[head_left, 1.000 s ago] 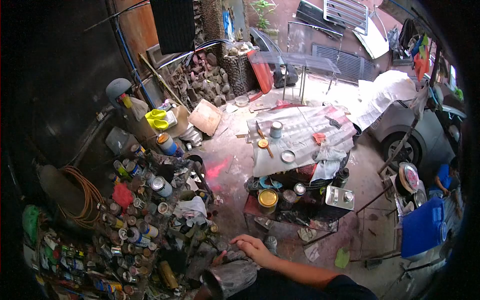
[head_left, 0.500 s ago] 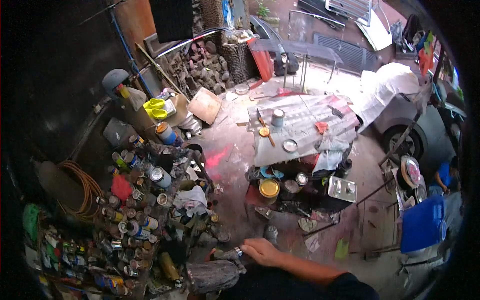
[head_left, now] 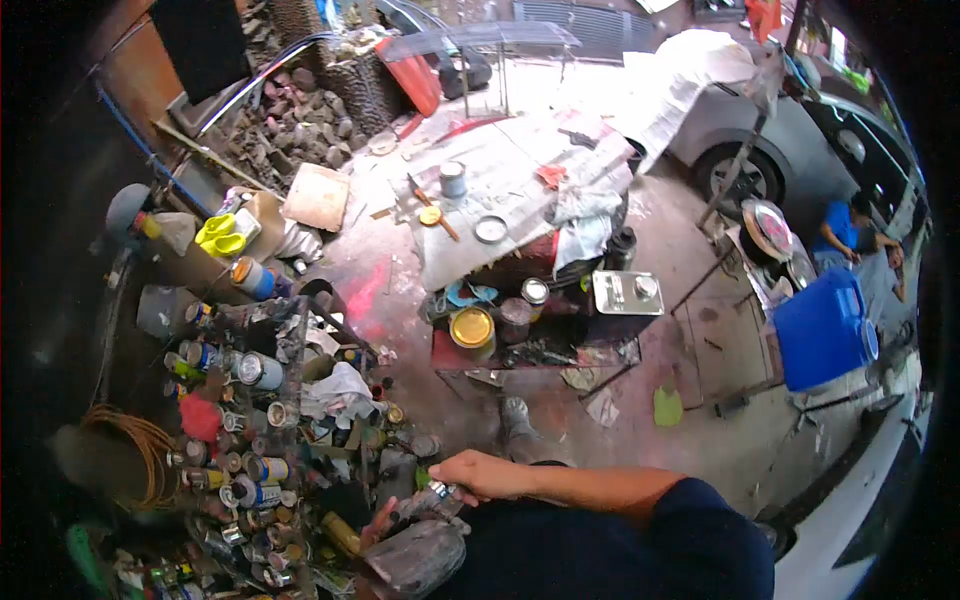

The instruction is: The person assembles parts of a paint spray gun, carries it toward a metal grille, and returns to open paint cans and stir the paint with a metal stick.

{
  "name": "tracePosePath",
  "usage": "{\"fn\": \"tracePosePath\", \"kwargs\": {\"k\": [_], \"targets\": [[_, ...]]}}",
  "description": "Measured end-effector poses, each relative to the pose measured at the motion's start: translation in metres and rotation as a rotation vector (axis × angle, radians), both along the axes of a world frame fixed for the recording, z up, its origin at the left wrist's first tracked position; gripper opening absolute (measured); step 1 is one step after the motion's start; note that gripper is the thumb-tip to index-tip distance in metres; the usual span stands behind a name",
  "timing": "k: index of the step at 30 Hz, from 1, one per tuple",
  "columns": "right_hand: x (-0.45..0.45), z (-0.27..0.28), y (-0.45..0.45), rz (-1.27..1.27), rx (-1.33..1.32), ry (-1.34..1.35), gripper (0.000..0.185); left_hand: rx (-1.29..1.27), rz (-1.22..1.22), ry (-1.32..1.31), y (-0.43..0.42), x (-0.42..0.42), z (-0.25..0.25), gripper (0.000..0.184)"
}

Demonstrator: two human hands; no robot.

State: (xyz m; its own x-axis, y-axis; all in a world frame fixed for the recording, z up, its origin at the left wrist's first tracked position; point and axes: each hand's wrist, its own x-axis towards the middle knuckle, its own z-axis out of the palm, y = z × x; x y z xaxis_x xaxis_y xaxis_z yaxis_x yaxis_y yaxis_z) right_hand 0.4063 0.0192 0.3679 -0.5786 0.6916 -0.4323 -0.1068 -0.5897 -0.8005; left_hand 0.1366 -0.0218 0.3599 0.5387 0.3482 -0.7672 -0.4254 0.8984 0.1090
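My right hand (head_left: 478,474) is at the bottom centre, its fingers closed round a small shiny metal fitting (head_left: 440,489). This fitting sits at the upper end of a dusty grey object with a rounded, wrapped-looking body (head_left: 418,556). Pinkish fingers of my left hand (head_left: 379,522) show at the left side of that object, bent against it; the rest of the hand is hidden. Many used paint cans (head_left: 262,371) crowd the shelf to the left of both hands.
A sheet-covered table (head_left: 470,222) holds a can, a lid and a brown-handled tool. Nearer stands a low bench (head_left: 500,372) with an open yellow can (head_left: 472,328) and a metal tin (head_left: 628,292). At right are a blue container (head_left: 822,328), a car (head_left: 800,140) and a seated person (head_left: 845,235).
The view has swung right, so the surroundings shift left and up. My right hand, earlier apart from the grey object, is now closed at its metal fitting. The object's body has turned.
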Motion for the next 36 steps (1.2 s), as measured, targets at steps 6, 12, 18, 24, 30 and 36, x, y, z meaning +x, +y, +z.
{"fn": "tracePosePath", "kwargs": {"k": [6, 12, 18, 24, 30, 36], "targets": [[0.027, -0.048, -0.009, -0.068, -0.114, 0.018, 0.054, 0.363, -0.372, 0.558, 0.034, 0.032, 0.016, 0.057], [0.083, -0.087, -0.04, -0.325, -0.215, -0.041, 0.064, 1.11, -0.489, 0.321, 0.045, 0.105, -0.004, 0.064], [0.203, -0.101, -0.109, -0.626, -0.32, -0.172, 0.074, 0.428, -0.55, 0.097, 0.052, 0.166, -0.108, 0.063], [0.361, -0.157, -0.252, -1.068, -0.442, -0.358, 0.067, 0.089, -0.568, -0.119, 0.045, 0.318, -0.129, 0.057], [0.498, -0.268, -0.447, -1.126, -0.549, -0.692, 0.056, 1.219, -0.853, 0.396, 0.002, 0.573, -0.107, 0.059], [0.553, -0.334, -0.591, -1.059, -0.767, -0.768, 0.053, 0.536, -0.465, 0.332, 0.048, 0.792, -0.168, 0.011]]}}
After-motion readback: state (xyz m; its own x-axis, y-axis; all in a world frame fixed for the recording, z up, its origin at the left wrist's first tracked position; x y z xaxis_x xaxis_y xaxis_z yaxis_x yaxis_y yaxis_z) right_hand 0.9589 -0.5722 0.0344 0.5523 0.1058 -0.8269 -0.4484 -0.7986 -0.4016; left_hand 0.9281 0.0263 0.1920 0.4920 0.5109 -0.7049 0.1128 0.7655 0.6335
